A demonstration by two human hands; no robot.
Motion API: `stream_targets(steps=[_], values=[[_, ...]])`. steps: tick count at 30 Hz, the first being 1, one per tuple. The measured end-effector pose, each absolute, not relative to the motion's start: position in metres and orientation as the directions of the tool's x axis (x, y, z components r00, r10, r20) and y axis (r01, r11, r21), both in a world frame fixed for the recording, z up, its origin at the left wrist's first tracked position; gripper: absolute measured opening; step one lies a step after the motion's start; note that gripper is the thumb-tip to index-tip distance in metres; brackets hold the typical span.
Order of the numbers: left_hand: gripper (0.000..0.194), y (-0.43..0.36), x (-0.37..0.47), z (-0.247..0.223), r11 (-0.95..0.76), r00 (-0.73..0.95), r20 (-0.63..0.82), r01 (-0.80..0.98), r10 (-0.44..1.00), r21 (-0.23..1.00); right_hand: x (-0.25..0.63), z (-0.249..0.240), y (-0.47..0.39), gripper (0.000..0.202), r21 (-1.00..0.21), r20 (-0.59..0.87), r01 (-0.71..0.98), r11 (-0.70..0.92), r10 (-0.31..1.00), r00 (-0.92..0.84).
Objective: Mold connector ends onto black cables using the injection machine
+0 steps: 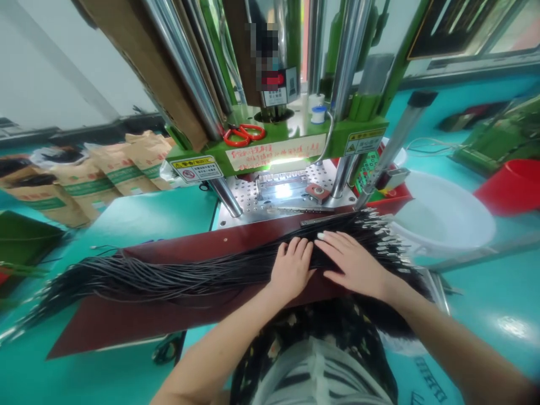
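Observation:
A thick bundle of thin black cables (181, 273) lies lengthwise across a dark red-brown board (169, 250), with silvery tips (388, 242) at its right end and pale tips at the far left. My left hand (292, 267) rests on top of the bundle right of its middle, palm down, its fingers side by side and slightly bent. Just right of it, my right hand (354, 261) lies over the cables with its fingers stretched out. The two hands almost meet at the fingertips. What is under the palms is hidden.
Behind the board stands a green press (253, 154) with steel columns and a lit metal mould (282, 188). Red-handled scissors (243, 135) lie on its plate. To the right are a white basin (442, 214) and a red bucket (512, 188); paper sacks (97, 174) stand at left.

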State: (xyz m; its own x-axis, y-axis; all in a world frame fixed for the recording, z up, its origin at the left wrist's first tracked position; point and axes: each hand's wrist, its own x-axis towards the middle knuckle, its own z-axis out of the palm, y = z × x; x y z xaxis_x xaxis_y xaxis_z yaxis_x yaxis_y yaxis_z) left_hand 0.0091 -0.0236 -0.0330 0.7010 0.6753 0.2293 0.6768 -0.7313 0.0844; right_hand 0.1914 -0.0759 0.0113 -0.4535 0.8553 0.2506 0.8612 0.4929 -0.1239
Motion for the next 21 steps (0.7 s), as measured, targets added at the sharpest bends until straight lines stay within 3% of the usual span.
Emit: stream_targets(steps=[3,7,10,12,15,21], values=[[0.052,-0.027,0.003,-0.037,-0.743,0.705,0.247,0.657,0.665,0.126,0.191,-0.002,-0.054,0.055,0.016,0.135,0.874,0.486,0.865,-0.484],[0.052,-0.026,-0.010,-0.034,-0.793,0.730,0.310,0.569,0.609,0.218,0.213,-0.004,-0.063,0.045,0.153,-0.019,0.938,0.310,0.950,-0.311],[0.045,-0.012,-0.016,-0.026,-0.799,0.721,0.345,0.543,0.601,0.258,0.228,0.001,-0.080,0.044,0.177,0.003,0.964,0.196,0.980,-0.200],[0.039,0.003,-0.014,-0.023,-0.731,0.654,0.330,0.634,0.681,0.252,0.232,0.001,-0.090,0.051,0.169,0.088,0.974,0.153,0.982,-0.170],[0.036,0.022,-0.003,-0.024,-0.644,0.603,0.231,0.731,0.764,0.223,0.226,-0.008,-0.101,0.067,0.093,0.177,0.972,0.214,0.958,-0.228],[0.020,0.023,0.004,-0.025,-0.845,0.832,0.189,0.475,0.522,0.244,0.219,-0.040,-0.112,0.059,-0.061,0.261,0.942,0.331,0.916,-0.305]])
